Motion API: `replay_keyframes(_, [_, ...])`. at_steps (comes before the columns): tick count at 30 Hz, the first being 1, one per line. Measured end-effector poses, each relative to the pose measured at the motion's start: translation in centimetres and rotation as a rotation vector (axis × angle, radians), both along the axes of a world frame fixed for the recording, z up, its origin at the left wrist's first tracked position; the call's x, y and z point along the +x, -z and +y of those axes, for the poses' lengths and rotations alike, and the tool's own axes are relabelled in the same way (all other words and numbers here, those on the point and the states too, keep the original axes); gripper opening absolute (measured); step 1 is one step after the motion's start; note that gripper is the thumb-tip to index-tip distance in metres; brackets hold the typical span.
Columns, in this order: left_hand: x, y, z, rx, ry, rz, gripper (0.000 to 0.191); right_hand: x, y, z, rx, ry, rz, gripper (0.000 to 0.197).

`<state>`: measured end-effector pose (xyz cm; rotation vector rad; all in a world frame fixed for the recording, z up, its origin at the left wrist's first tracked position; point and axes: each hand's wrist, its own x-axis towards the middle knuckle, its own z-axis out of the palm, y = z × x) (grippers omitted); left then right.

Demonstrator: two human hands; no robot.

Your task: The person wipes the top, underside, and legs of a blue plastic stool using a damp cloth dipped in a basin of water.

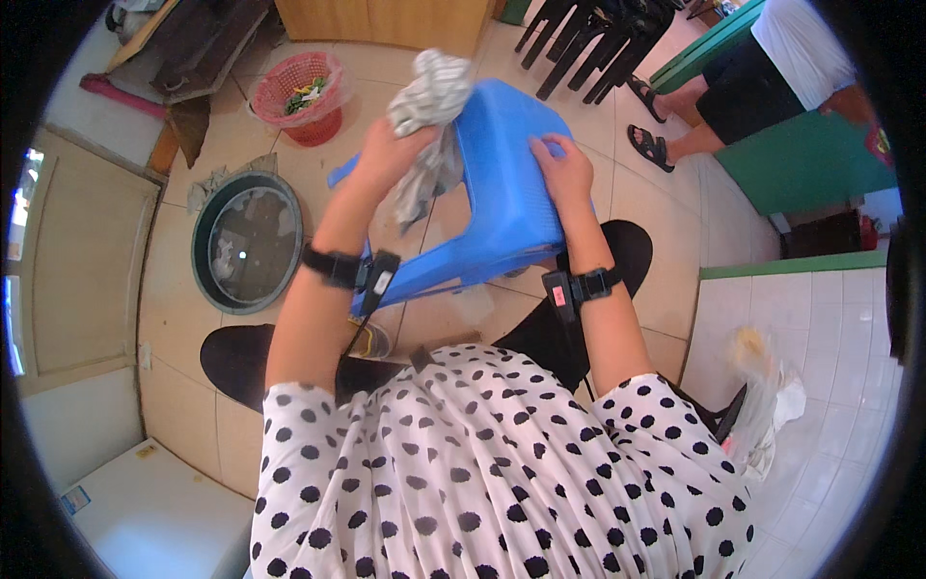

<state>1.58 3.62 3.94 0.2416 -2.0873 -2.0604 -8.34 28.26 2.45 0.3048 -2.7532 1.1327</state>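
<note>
A blue plastic stool (pixel 499 195) lies tipped on its side before me, its seat turned to the right and its legs to the left. My right hand (pixel 566 170) grips the seat, fingers at the hole in it. In my left hand (pixel 394 155) is a crumpled grey-and-white striped cloth (pixel 432 90), which hangs down past the stool's upper side and is slightly blurred. Left of the stool, a round dark green basin (pixel 199 253) on the floor holds murky water with some light matter in it.
A red plastic basket (pixel 318 130) with a liner bag and green scraps stands beyond the basin. Stacked black plastic stools (pixel 579 43) are at the back. On the right, a person in black sandals (pixel 651 148) stands by a green panel (pixel 781 181). Plastic bags (pixel 767 412) lie at the tiled ledge.
</note>
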Motion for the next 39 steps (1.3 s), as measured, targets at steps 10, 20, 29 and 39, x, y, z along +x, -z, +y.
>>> replay_keyframes(10, [4.4,3.7,7.8,-0.586,0.071,0.269,0.060,-2.1,-1.4,-2.9,0.157,-0.014,-0.087,0.052])
replay_keyframes(20, [16.6,7.7,6.6,-1.044,0.332,0.210,0.041,-1.2,0.0,0.1,0.048,0.073,0.015,0.052])
replay_keyframes(29, [5.7,-4.1,7.6,-0.528,-0.068,0.389,0.056,-2.1,-0.1,0.1,0.061,0.050,-0.059,0.050])
replay_keyframes(39, [8.3,5.5,10.9,-0.924,0.130,0.391,0.060,-2.1,2.0,0.1,0.080,0.029,-0.031,0.050])
